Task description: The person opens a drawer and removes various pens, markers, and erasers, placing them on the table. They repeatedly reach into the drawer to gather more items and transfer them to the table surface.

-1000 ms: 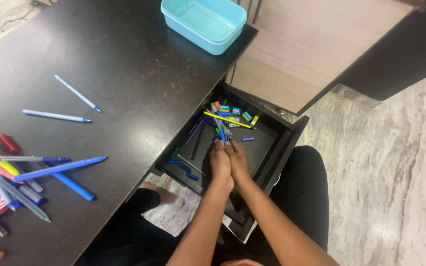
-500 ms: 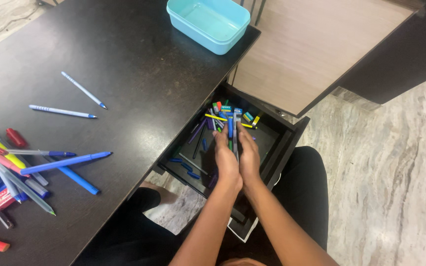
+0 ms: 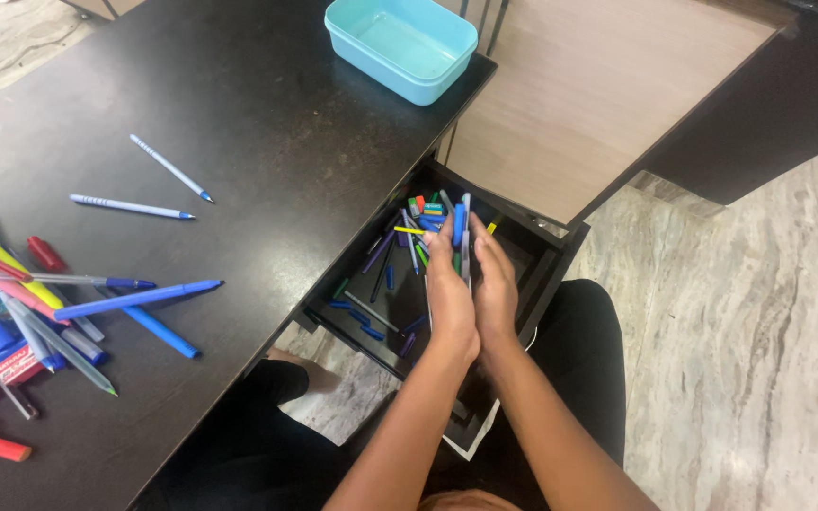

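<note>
My left hand (image 3: 450, 293) and right hand (image 3: 495, 289) are pressed together, clamped around a bundle of pens (image 3: 461, 235) above the open black drawer (image 3: 549, 270). The bundle stands nearly upright, long axis pointing away from me, blue tips poking past my fingertips. Small green, orange and yellow pieces lie at the drawer's far end. On the dark worktop (image 3: 267, 123) sits a rectangular turquoise box (image 3: 400, 45); a red labelled marker (image 3: 13, 362) lies in the pen heap at left.
</note>
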